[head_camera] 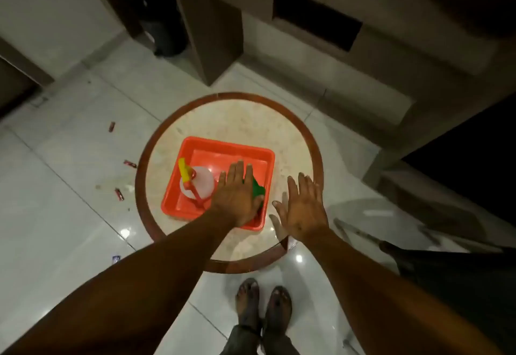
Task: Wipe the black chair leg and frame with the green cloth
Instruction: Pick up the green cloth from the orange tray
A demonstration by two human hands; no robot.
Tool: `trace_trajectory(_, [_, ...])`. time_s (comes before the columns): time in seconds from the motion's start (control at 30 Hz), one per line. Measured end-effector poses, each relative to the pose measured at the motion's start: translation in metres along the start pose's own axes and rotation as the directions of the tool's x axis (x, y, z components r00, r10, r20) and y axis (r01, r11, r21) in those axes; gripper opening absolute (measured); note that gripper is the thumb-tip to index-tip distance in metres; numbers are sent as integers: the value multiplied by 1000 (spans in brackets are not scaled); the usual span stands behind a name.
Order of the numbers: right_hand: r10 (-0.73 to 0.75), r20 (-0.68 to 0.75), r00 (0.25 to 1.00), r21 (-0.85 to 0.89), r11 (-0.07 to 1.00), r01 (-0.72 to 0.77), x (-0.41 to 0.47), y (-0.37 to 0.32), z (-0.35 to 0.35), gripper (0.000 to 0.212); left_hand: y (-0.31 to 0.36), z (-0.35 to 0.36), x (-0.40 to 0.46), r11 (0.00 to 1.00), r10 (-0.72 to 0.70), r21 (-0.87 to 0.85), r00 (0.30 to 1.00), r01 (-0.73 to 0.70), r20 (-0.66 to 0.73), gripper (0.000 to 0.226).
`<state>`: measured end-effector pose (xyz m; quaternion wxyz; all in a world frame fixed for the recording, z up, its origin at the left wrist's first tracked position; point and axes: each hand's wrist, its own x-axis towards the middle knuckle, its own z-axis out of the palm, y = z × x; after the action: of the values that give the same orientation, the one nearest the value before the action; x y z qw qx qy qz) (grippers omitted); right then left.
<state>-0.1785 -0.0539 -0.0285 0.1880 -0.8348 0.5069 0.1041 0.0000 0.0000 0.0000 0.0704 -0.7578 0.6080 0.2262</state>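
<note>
Green cloth (258,188) in orange tray (223,145), under flat, unclenched left hand (237,195). Right hand (303,209) splayed, empty, beside tray. Risk: snatching cloth could tip spray bottle (196,184) nearby.

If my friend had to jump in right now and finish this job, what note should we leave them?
Left hand: flat, fingers spread, lying over the green cloth inside the orange tray; not gripping it yet.
Right hand: open and empty, above the round table beside the tray.
A spray bottle also sits in the tray.
The black chair stands low on the right, only partly in view.
Done: nothing wiped so far.
Left: pick up the cloth, move to the chair, wipe its leg and frame.
</note>
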Motion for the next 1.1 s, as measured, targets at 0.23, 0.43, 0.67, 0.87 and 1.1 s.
trace_trajectory(0.23, [-92,11,996,-73,993,93,35,28,92,71,-23,80,43,997,66,-46,994,-62,90,89])
trace_trajectory(0.43, [-103,-34,994,-114,989,98,42,35,116,77,-32,93,58,996,91,-21,992,-89,85,109])
trace_trajectory(0.67, [-134,-45,990,-127,984,128,33,39,114,79,-28,79,52,997,72,-35,996,-70,47,88])
trace_trajectory(0.87, [-136,-16,991,-135,982,133,-1,50,65,78,-9,29,11,998,-30,-61,995,24,-91,85])
trace_trajectory(1.1, [-121,-39,992,-118,986,115,-94,69,9,75,65,9,-100,991,24,-123,983,-47,-184,88])
